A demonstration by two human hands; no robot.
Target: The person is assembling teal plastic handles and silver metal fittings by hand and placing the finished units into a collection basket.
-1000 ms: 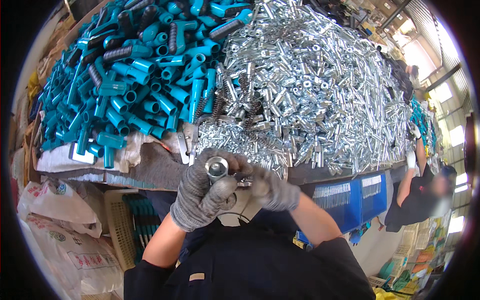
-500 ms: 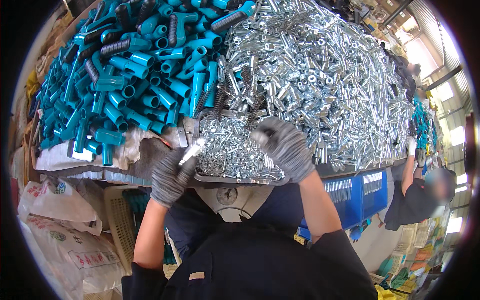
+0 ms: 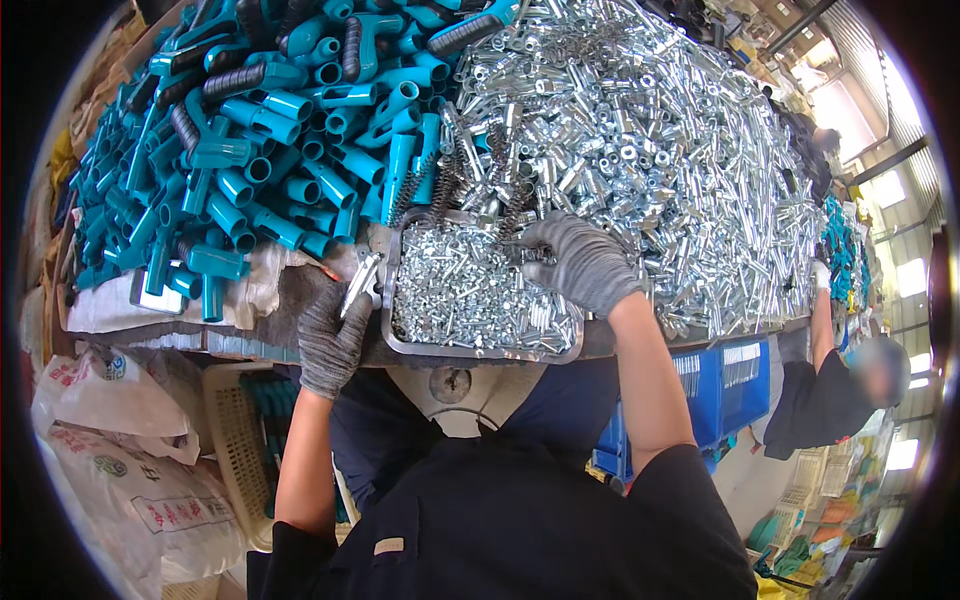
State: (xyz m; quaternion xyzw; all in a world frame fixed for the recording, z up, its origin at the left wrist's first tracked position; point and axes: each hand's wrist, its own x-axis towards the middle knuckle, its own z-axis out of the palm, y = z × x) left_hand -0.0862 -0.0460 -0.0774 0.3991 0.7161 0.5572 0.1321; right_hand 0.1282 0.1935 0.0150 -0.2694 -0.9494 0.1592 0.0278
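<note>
My left hand (image 3: 333,338), in a grey knit glove, is closed around a slim silver metal tube (image 3: 361,283) pointing up and away from me. It is just left of a shallow tray (image 3: 480,352) full of small metal pins and screws (image 3: 450,285). Over the tray's right side is my right hand (image 3: 585,262), gloved alike. Its thumb and forefinger are apart, with the fingertips beside the dark coil springs (image 3: 516,205) at the tray's far edge. Nothing held shows between them.
Teal pistol-shaped housings (image 3: 290,190), some with black grips, are heaped on the left. A large pile of silver metal fittings (image 3: 640,160) covers the right. Blue bins (image 3: 715,390) stand below the table, white sacks (image 3: 140,480) at lower left. Another person (image 3: 835,390) works at far right.
My right hand has shifted slightly right, its thumb and forefinger now apart. My left hand has moved a little left and nearer me with the metal tube, which now points more upright.
</note>
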